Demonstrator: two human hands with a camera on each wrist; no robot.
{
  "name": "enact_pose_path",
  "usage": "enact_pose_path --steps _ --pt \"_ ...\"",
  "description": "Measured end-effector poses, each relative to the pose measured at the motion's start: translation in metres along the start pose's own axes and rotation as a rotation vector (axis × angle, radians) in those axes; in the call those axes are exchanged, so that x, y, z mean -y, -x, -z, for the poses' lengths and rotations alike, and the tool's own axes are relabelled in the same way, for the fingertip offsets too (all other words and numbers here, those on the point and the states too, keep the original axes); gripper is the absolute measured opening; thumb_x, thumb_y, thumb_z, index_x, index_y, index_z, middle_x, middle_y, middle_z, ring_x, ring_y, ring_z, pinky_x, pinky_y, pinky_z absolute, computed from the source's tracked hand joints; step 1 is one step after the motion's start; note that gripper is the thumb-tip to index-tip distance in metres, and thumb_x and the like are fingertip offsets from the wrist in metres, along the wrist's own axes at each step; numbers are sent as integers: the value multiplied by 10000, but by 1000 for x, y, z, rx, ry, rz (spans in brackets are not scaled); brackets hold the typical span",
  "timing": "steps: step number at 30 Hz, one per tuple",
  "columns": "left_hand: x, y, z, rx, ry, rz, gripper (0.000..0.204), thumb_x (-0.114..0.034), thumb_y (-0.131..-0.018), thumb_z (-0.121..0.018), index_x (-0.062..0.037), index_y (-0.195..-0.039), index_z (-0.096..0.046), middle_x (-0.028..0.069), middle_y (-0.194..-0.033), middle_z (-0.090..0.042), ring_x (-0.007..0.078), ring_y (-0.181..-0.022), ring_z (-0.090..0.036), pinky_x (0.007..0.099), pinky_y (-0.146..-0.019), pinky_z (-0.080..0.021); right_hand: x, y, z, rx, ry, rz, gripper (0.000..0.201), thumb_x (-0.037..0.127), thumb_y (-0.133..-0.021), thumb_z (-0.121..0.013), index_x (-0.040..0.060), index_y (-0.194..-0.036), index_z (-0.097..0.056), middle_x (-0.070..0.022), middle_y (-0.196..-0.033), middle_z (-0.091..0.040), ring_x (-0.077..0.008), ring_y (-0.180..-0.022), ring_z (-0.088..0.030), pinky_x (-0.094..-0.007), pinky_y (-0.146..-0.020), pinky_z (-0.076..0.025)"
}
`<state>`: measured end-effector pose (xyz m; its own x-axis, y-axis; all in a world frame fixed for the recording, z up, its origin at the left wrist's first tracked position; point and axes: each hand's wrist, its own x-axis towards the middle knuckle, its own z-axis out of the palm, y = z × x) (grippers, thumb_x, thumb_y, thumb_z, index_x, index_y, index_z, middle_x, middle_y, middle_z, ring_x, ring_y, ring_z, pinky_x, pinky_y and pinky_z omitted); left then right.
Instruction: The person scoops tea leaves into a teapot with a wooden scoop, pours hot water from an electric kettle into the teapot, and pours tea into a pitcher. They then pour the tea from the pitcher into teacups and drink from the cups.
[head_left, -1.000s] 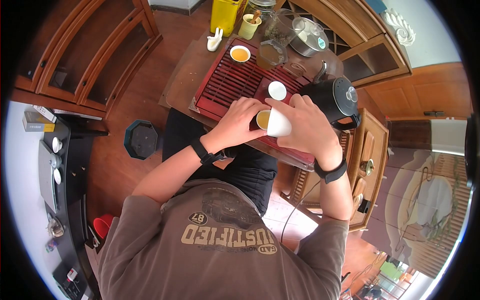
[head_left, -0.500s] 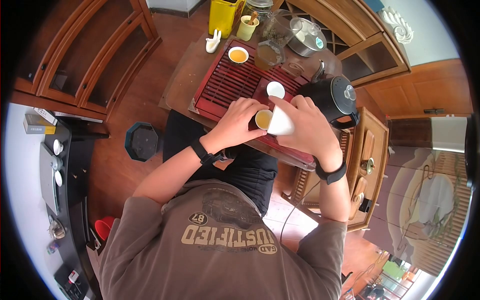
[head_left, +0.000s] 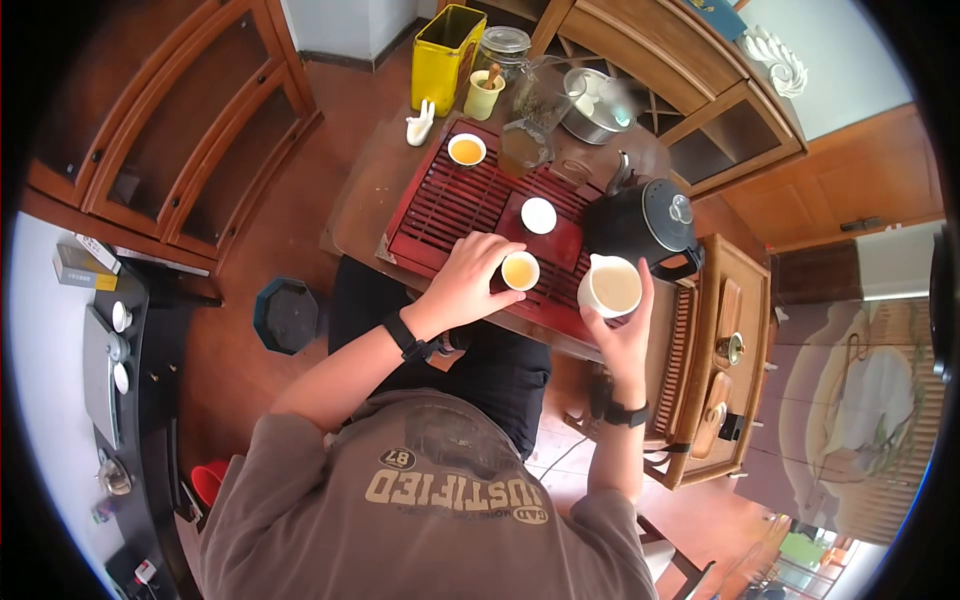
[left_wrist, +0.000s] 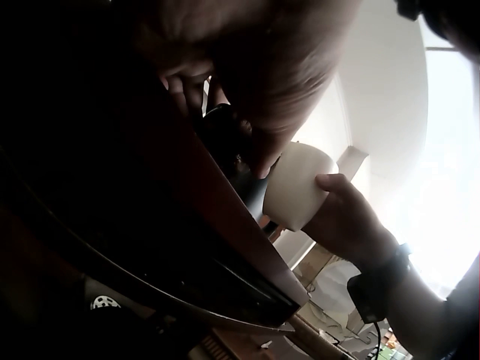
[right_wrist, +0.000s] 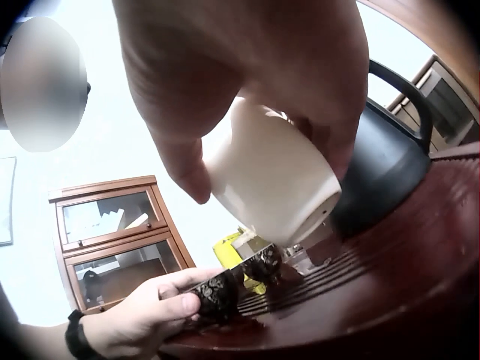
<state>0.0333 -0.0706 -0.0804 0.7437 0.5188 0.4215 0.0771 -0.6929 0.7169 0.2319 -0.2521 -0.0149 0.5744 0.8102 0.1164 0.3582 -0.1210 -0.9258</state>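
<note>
- The left hand (head_left: pixel 462 283) has its grip pinched on a small teacup (head_left: pixel 520 270) full of amber tea, which stands near the front edge of the red slatted tea tray (head_left: pixel 440 205). In the right wrist view the cup's outside is dark and patterned (right_wrist: pixel 217 294), and the fingertips hold it by its wall.
- The right hand (head_left: pixel 625 335) has its grip clamped round a white pitcher (head_left: pixel 610 286), held upright off the tray's right front corner, thumb on one side and fingers on the other.
- The key relation: the pitcher lies to the right of the teacup, near it but apart, with its spout on the side toward the cup. Each hand is already on its own vessel, so neither has to reach.
- Further back on the tray lies one white lid or saucer (head_left: pixel 539 215), and at the far end one more filled teacup (head_left: pixel 466 150) beside one glass pitcher (head_left: pixel 523 147).
- One black kettle (head_left: pixel 645 225) stands just behind the white pitcher.
- At the far edge of the desk (head_left: pixel 372 170): one yellow tin (head_left: pixel 445 45), one glass jar (head_left: pixel 503 48), one metal bowl (head_left: pixel 595 105).
- Count: two teacups, two pitchers, two hands, one tray.
</note>
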Motion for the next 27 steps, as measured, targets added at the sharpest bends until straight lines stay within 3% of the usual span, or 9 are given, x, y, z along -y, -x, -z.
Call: enact_pose_path --steps 9,15,20,27 --pt "-4 0 1 11 -12 15 596 -262 -820 -870 -76 -1321 -607 123 -1234 -592 338 -1172 -539 460 -1056 -424 -53 12 -24 -260 3 54 929 73 -789 -875 14 -1542 -334 -166 -1436 -512 -259 -1322 -551 -395 -1125 -453" --pt "-6 -5 12 -41 24 51 586 -225 -815 -877 -62 -1309 -609 131 -1244 -601 339 -1191 -546 450 -1061 -433 -55 13 -29 -266 -60 68 967 65 -792 -872 14 -1570 -299 -169 -1464 -497 -262 -1359 -521 -399 -1158 -415" --pt "-16 -23 57 -58 -28 64 583 -219 -815 -874 -43 -1306 -614 135 -1253 -616 341 -1207 -560 441 -1078 -438 -55 13 -33 -275 -103 80 976 62 -809 -857 5 -1588 -272 -167 -1495 -471 -267 -1376 -498 -400 -1175 -383" --pt "-65 -52 143 75 -65 -38 568 -213 -808 -879 -57 -1297 -637 116 -1248 -635 287 -1212 -582 404 -1059 -448 -50 16 -34 -277 -67 68 965 50 -817 -845 12 -1593 -272 -163 -1503 -467 -263 -1386 -488 -405 -1180 -373"
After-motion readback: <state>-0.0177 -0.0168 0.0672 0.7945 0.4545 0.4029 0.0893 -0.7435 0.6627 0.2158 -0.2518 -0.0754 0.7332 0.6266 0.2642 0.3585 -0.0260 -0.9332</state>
